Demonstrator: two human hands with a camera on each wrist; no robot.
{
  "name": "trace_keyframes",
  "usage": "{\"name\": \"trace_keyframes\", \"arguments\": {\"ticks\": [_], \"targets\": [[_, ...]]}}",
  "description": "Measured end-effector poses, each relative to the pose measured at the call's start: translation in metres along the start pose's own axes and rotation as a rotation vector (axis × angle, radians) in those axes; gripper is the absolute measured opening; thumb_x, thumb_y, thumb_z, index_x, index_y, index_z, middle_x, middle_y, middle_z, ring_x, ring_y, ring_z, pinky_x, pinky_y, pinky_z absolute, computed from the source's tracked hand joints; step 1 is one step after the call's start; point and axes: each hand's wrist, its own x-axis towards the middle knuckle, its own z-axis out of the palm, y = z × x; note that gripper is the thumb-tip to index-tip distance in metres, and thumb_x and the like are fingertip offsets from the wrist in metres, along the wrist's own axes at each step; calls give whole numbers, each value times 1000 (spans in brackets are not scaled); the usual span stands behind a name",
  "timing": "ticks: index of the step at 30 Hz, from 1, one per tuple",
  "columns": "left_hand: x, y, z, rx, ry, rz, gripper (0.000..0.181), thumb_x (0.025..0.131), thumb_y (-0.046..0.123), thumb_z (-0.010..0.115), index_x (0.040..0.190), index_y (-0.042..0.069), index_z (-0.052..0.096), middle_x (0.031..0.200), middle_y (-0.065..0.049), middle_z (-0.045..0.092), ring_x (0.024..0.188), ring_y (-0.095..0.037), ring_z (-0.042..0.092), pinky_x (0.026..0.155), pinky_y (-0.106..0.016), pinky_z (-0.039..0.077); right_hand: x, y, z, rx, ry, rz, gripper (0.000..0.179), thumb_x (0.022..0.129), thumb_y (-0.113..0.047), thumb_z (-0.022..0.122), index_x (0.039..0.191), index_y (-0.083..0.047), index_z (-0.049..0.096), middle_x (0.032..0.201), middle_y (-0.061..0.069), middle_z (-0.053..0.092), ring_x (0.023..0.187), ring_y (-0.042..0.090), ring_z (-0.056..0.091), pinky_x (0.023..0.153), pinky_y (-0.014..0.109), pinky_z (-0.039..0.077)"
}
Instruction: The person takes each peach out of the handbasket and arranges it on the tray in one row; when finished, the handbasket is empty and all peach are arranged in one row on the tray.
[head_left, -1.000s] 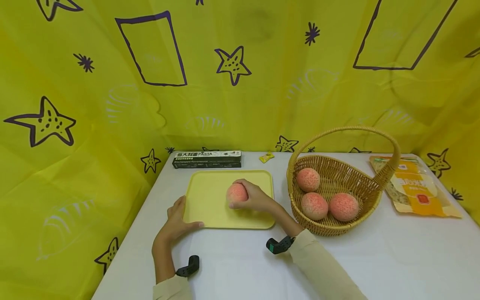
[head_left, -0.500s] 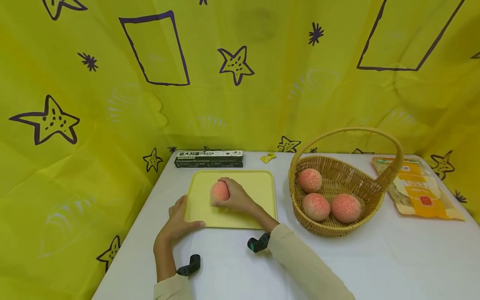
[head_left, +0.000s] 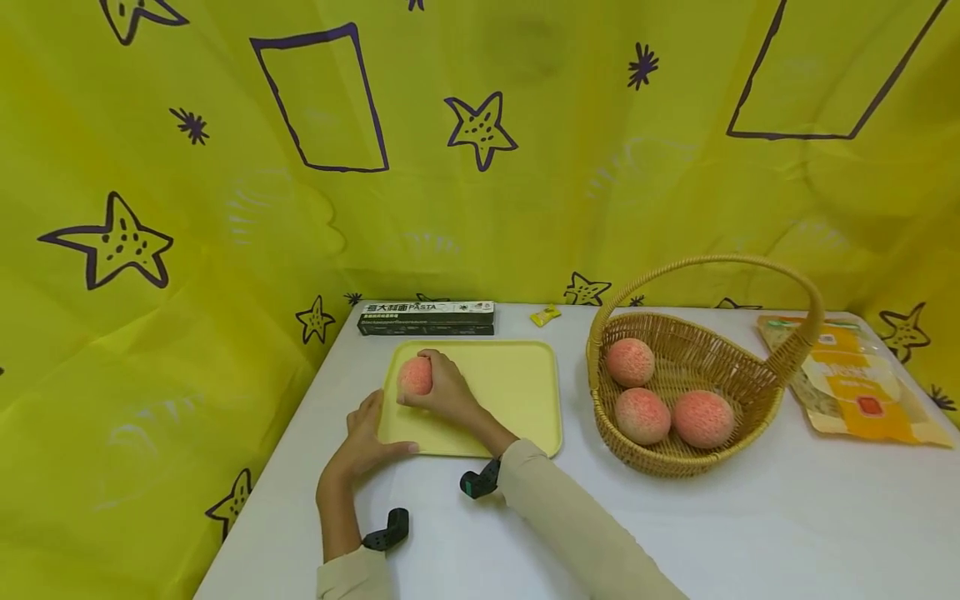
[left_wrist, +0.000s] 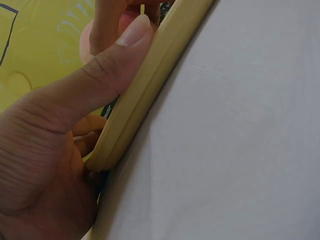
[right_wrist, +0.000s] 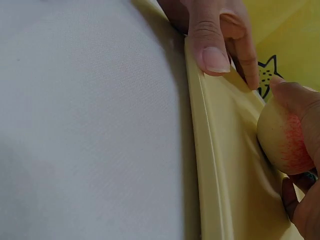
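A pale yellow rectangular tray [head_left: 517, 400] lies on the table. My left hand [head_left: 365, 443] holds its near left corner, thumb over the front rim and the other fingers along the left side. Toward the tray's left end, my right hand [head_left: 448, 393] grips a peach [head_left: 415, 377] between thumb and fingers. Close up in the right wrist view, the peach [right_wrist: 280, 137] is cream with red speckles and sits low at the tray surface; whether it touches is unclear. Right of the tray, a wicker basket [head_left: 678, 468] with a tall handle holds three more peaches [head_left: 703, 419].
Behind the tray lies a dark pasta box [head_left: 427, 319], with a small yellow wrapped packet [head_left: 545, 315] to its right. An orange and clear food bag [head_left: 862, 387] lies right of the basket. A yellow patterned curtain [head_left: 405, 225] closes off the back and left.
My right hand has carried the peach left across the tray, from near its middle to its left end. My left hand stays on the corner. The head view has shifted slightly.
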Motion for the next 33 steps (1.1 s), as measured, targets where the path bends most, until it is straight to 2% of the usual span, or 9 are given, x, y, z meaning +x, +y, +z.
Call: {"name": "trace_keyframes", "arguments": {"ticks": [4, 11, 19, 27, 33], "targets": [[0, 0, 1, -5, 7, 4, 114, 68, 49, 84, 156, 16, 19, 161, -11, 16, 140, -32, 14, 113, -61, 24, 4, -2, 3, -30, 12, -9, 85, 75, -39, 83, 141, -5, 41, 133, 12, 55, 119, 26, 53, 98, 39, 49], [1, 0, 0, -2, 10, 13, 114, 68, 47, 84, 156, 14, 19, 161, -13, 16, 140, -34, 14, 113, -61, 23, 8, -4, 7, -6, -8, 20, 85, 76, -43, 82, 142, -10, 40, 130, 10, 56, 114, 25, 55, 92, 37, 50], [1, 2, -1, -6, 6, 17, 114, 69, 48, 84, 156, 15, 18, 161, -11, 16, 139, -33, 15, 112, -61, 24, 9, -2, 7, -52, -45, 16, 89, 77, -47, 80, 145, -12, 36, 135, 9, 54, 118, 25, 54, 97, 40, 48], [3, 3, 1, -10, 0, 11, 114, 68, 48, 84, 156, 16, 19, 161, -11, 17, 140, -33, 14, 113, -62, 24, 5, 7, -4, -72, -113, -63, 91, 80, -40, 79, 150, -5, 30, 142, 15, 48, 129, 29, 46, 106, 42, 44], [2, 2, 1, 10, 7, 20, 113, 69, 48, 84, 156, 16, 20, 161, -12, 18, 139, -34, 15, 112, -62, 25, 4, 7, 3, -88, -78, -107, 84, 80, -34, 79, 144, 0, 36, 134, 16, 51, 121, 27, 49, 102, 39, 46]]}}
